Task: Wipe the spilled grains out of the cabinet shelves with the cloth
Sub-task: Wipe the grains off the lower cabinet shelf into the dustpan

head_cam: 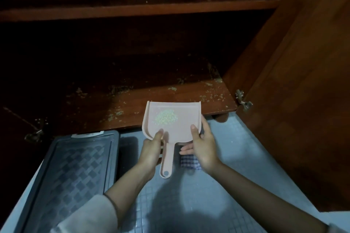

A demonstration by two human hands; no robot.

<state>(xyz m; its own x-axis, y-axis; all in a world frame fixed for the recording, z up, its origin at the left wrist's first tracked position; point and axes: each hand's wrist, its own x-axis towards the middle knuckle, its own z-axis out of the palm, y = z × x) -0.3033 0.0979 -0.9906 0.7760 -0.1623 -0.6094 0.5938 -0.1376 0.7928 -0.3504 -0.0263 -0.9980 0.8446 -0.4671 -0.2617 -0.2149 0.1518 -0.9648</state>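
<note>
The left hand (151, 147) and right hand (203, 143) each pinch a rear corner of the dustpan (178, 124), thumbs on top. Keep it level, lip tight to the shelf (170, 92) edge, so its grains (166, 117) stay put. The cloth (189, 163) lies on the floor (231, 147) under the right hand.

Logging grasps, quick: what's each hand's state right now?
Left hand: grips the pink dustpan at its rear left corner.
Right hand: pinches its rear right corner.
</note>
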